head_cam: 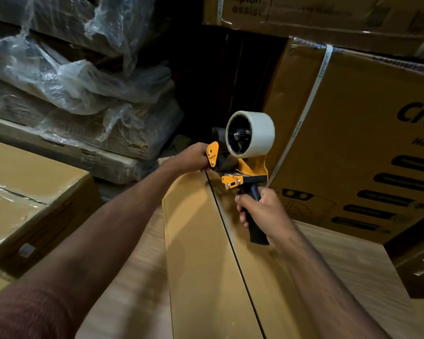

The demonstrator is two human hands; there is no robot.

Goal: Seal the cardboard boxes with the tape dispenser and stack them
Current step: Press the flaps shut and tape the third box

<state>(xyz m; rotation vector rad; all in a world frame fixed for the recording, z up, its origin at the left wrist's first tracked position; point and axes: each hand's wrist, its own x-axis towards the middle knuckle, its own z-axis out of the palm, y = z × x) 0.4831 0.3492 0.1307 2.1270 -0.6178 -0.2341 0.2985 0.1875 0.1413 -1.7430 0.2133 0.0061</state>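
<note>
A long brown cardboard box lies in front of me, its two top flaps meeting in a dark seam down the middle. An orange tape dispenser with a white tape roll sits at the box's far end, over the seam. My right hand grips its black handle. My left hand reaches to the far edge of the box and touches the dispenser's front end; its fingers are hidden behind the orange guard.
A taped brown box stands at the left. Plastic-wrapped flat packs are piled behind it. Large printed cartons are stacked at the right and above. The box rests on a light wood-grain surface.
</note>
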